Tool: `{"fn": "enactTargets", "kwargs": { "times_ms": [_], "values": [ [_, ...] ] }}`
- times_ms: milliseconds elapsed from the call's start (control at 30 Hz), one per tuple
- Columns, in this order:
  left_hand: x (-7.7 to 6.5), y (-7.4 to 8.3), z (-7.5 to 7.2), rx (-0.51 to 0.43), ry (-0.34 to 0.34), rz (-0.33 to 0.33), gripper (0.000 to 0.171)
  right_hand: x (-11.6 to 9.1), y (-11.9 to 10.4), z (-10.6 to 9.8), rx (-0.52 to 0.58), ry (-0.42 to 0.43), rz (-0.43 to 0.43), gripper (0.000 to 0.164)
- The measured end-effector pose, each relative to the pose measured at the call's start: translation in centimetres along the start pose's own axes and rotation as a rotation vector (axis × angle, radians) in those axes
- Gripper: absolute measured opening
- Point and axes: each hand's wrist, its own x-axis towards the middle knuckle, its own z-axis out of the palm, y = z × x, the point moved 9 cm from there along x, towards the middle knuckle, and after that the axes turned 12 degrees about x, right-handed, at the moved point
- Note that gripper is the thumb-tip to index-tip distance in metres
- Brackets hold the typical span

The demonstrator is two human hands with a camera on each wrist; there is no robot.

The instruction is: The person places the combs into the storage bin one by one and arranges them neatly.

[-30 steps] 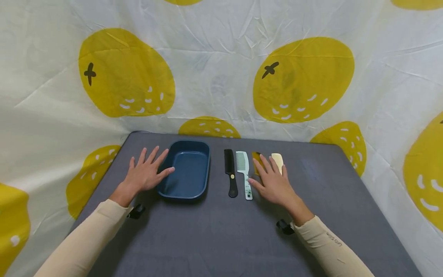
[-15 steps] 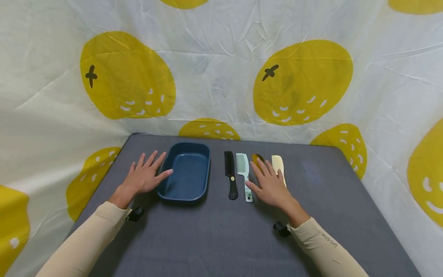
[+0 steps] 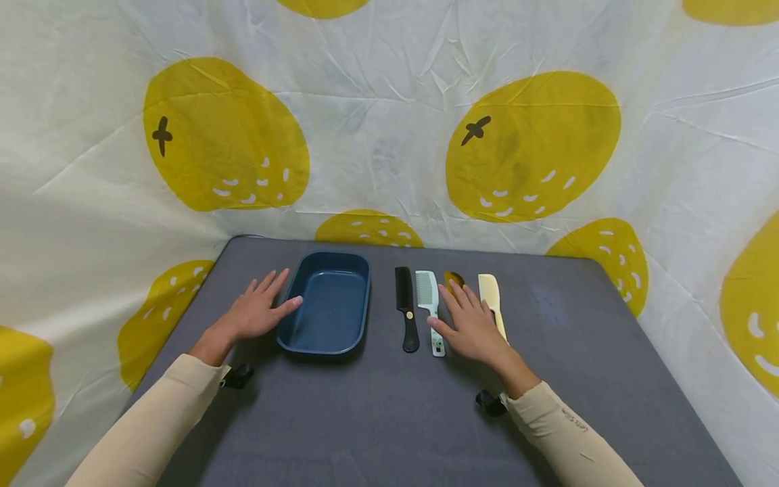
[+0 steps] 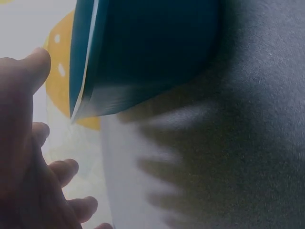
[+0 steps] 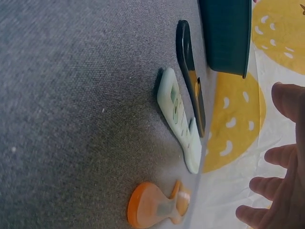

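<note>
My left hand (image 3: 254, 314) hovers with fingers spread at the left side of a dark blue rectangular tray (image 3: 331, 308), its thumb overlapping the rim. In the left wrist view the fingers stand apart from the tray wall (image 4: 152, 52). My right hand (image 3: 475, 330), also spread and holding nothing, is above a row of combs. From left to right lie a black comb (image 3: 404, 291), a pale green comb (image 3: 427, 289), an amber see-through piece (image 3: 452, 278) with a rounded end, partly hidden by the fingers, and a cream comb (image 3: 489, 289).
The grey cloth-covered table (image 3: 377, 419) ends at the back against a white curtain (image 3: 377, 142) with yellow fruit prints. Black wrist cameras sit under both wrists, and their shadows fall on the cloth.
My right hand has drawn back slightly down and left, showing more of the cream comb and the amber piece. My left hand has shifted slightly, its fingers foreshortened more. The head view has tilted a little.
</note>
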Motion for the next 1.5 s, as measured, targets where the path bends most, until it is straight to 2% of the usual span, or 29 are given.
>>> {"fn": "enactTargets", "kwargs": {
  "times_ms": [300, 467, 767, 1000, 1200, 1500],
  "values": [
    [0.7, -0.4, 0.6, -0.218, -0.066, 0.017, 0.098, 0.7, 0.3, 0.2, 0.177, 0.002, -0.002, 0.077],
    [0.6, -0.7, 0.8, -0.365, -0.121, -0.005, 0.095, 1.1, 0.3, -0.1, 0.305, 0.023, 0.009, 0.072],
    [0.6, -1.4, 0.9, -0.505, -0.151, -0.054, 0.095, 1.4, 0.9, -0.3, 0.501, 0.071, 0.132, 0.068],
    [0.7, -1.5, 1.4, -0.658, -0.153, -0.057, 0.091, 1.7, 1.5, 0.2, 0.668, 0.108, 0.207, 0.062],
    [0.8, -1.6, 1.8, -0.713, -0.156, -0.061, 0.089, 2.1, 1.5, 0.8, 0.708, 0.116, 0.247, 0.059],
    [0.8, -1.7, 1.7, -0.718, -0.120, -0.107, 0.077, 3.2, 0.9, 1.8, 0.715, 0.127, 0.281, 0.058]
  ]
}}
